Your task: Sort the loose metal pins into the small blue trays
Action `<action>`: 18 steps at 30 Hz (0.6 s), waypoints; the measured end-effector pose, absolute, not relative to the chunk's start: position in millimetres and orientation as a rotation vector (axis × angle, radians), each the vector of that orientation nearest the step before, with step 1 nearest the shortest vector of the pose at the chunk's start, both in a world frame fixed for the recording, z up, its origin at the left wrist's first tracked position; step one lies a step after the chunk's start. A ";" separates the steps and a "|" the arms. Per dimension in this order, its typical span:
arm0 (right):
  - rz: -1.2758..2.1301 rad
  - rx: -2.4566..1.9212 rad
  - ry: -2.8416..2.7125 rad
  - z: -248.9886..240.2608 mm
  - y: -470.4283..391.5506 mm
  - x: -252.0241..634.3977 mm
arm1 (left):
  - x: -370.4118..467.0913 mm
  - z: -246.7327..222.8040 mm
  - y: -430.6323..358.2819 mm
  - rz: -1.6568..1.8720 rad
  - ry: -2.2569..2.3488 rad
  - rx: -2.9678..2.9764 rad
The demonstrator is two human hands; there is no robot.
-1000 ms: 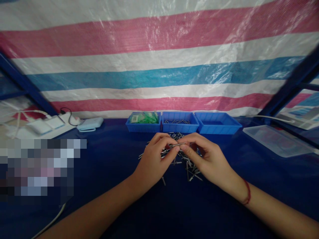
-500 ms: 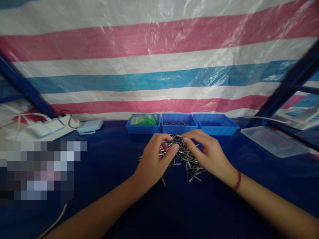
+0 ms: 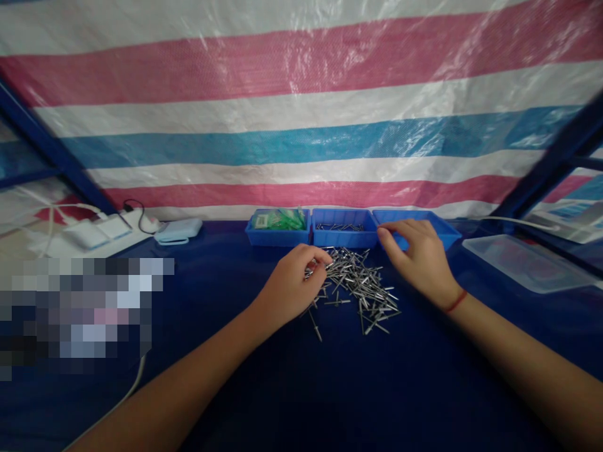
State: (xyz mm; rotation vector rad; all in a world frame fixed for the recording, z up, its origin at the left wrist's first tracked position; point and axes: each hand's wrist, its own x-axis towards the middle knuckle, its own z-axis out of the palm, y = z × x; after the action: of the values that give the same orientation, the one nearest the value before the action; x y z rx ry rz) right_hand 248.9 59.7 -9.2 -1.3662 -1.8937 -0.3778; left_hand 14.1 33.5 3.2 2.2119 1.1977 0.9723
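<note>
A loose heap of silvery blind rivets [image 3: 360, 279] lies on the dark blue tabletop. My left hand [image 3: 296, 279] is at the heap's left edge, its fingers curled towards the thumb. Metal bits show in the gap of that hand, but whether they are gripped or lie behind is hard to see. Raised to the right of the heap, my right hand [image 3: 419, 260] has thumb and forefinger pinched together. Its fingertips are by the corner between the middle blue bin [image 3: 343, 238] and the right blue bin [image 3: 445, 233]; what they pinch is too small to make out. More rivets lie in the middle bin.
Green packets [image 3: 280, 219] fill the left blue bin [image 3: 277, 237]. A clear plastic lid [image 3: 527, 263] lies at the right. On the left are a power strip [image 3: 101, 237], a light blue case [image 3: 179, 231] and a white cable [image 3: 136, 380]. A striped sheet [image 3: 301, 144] hangs behind.
My right hand has left the heap and moved up and right to the bins. My left hand stays at the heap, its thumb closer to its fingers. The view has shifted slightly.
</note>
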 end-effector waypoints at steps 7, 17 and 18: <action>-0.171 -1.263 -1.926 -3.4 37.0 230.0 | 4.1 9.4 29.8 0.525 1.077 2.675; -0.147 -1.050 -2.026 0.4 22.2 214.1 | -0.1 14.5 31.1 0.164 1.174 2.789; -0.139 -1.046 -2.027 0.2 21.8 213.4 | 0.6 14.1 30.4 0.145 1.188 2.786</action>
State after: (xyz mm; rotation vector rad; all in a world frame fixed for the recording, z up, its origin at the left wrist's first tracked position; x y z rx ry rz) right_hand 213.4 21.8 0.2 -1.0460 -2.0274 -0.1389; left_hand 0.6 30.4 14.1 2.7857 1.1884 0.1449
